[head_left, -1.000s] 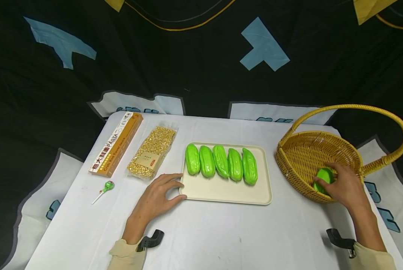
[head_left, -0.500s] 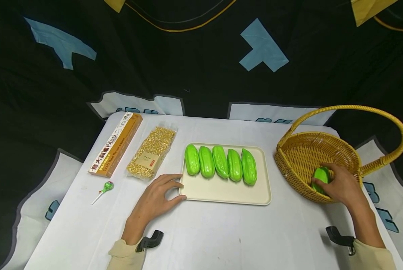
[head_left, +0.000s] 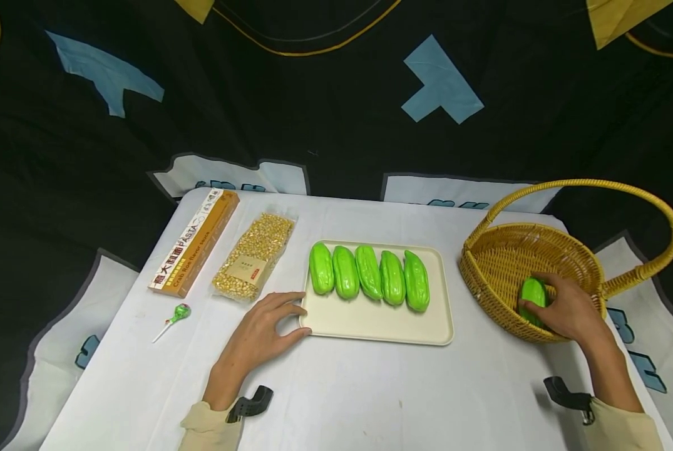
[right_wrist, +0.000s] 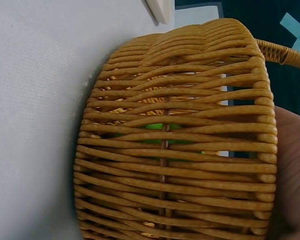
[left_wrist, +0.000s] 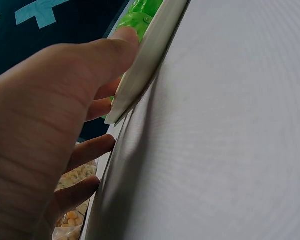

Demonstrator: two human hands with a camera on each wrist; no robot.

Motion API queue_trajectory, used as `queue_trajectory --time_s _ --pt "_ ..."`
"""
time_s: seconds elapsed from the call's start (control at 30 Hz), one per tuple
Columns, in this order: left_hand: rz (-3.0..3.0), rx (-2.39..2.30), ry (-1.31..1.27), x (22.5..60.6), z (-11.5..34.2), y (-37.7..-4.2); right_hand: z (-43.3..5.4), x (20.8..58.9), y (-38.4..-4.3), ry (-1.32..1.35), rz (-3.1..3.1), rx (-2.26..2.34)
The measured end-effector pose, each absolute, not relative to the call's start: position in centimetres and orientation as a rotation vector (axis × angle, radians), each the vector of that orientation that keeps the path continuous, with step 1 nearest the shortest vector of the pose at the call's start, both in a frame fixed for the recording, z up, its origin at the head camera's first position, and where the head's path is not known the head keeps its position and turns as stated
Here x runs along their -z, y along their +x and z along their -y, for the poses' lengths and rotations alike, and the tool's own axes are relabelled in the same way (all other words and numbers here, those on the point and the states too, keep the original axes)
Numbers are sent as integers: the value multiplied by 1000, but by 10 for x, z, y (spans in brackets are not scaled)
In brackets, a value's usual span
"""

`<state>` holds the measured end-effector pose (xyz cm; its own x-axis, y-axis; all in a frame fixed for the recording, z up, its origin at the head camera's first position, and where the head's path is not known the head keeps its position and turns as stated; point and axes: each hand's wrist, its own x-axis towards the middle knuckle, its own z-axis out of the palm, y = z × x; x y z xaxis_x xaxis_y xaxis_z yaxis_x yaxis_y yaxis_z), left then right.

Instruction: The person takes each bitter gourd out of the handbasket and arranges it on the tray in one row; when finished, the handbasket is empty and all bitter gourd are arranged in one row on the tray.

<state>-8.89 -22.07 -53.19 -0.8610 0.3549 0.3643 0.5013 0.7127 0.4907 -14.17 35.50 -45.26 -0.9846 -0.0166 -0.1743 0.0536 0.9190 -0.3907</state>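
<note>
My right hand (head_left: 574, 311) reaches into the yellow wicker basket (head_left: 485, 285) and holds a glossy green cucumber-shaped vegetable (head_left: 533, 297) between thumb and fingers, low inside. Seen from the right wrist, the basket's woven wall (right_wrist: 175, 165) covers most of it; bits of green show through the gaps. My left hand (head_left: 263, 329) rests at the left edge of a cream rectangular tray (head_left: 370, 324), fingers spread and relaxed, thumb near the front corner. In the left wrist view the thumb (left_wrist: 125, 45) touches the tray rim. Several matching green vegetables (head_left: 369, 272) lie side by side on the tray.
A bag of corn kernels (head_left: 254, 254) lies left of the tray. Beyond it is an orange-and-white pasta box (head_left: 194, 243), with a green-wrapped lollipop (head_left: 178, 313) in front. The basket's tall handle (head_left: 590, 183) arches above the right side of the white-covered table (head_left: 381, 394).
My right hand shifts slightly left within the basket, and the green vegetable moves left with it, turning more upright in view. The left hand and tray stay in place.
</note>
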Motion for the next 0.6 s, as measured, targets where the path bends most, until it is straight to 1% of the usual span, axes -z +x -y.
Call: queue_trajectory --time_s 0.23,0.6 --pt "2669 863 -689 533 221 -90 -352 453 -139 27 -3002 685" --pt "2671 873 -693 533 221 -89 -350 452 -134 115 -3018 764"
